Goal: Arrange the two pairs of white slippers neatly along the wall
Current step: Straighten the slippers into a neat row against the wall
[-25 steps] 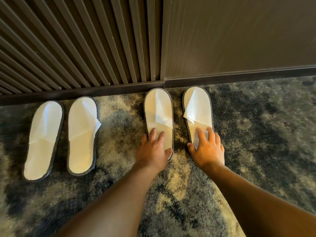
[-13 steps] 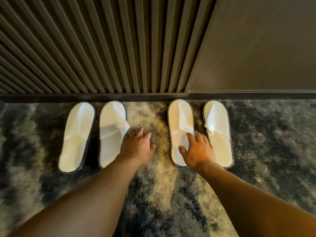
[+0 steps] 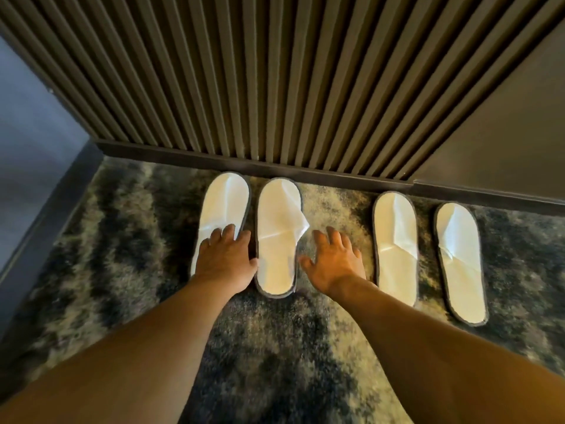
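Two pairs of white slippers with grey edging lie on the carpet, toes toward the wall. The left pair is the far-left slipper (image 3: 221, 206) and its mate (image 3: 278, 237), whose upper sticks out sideways. The right pair, one slipper (image 3: 394, 243) and the other (image 3: 460, 258), lies apart with nothing touching it. My left hand (image 3: 224, 260) rests flat on the heel part of the far-left slipper, fingers spread. My right hand (image 3: 334, 260) hovers over bare carpet between the pairs, fingers apart, holding nothing, its thumb close to the second slipper's edge.
A ribbed dark wall panel with a dark baseboard (image 3: 275, 169) runs behind the slippers. A side wall (image 3: 30, 142) closes the corner at left. A smooth dark panel (image 3: 504, 133) continues at right. Mottled grey carpet (image 3: 275, 347) covers the floor.
Both hands left the right pair and moved leftward. The left hand now lies on the far-left slipper; the right hand is beside the second one. The view swung left.
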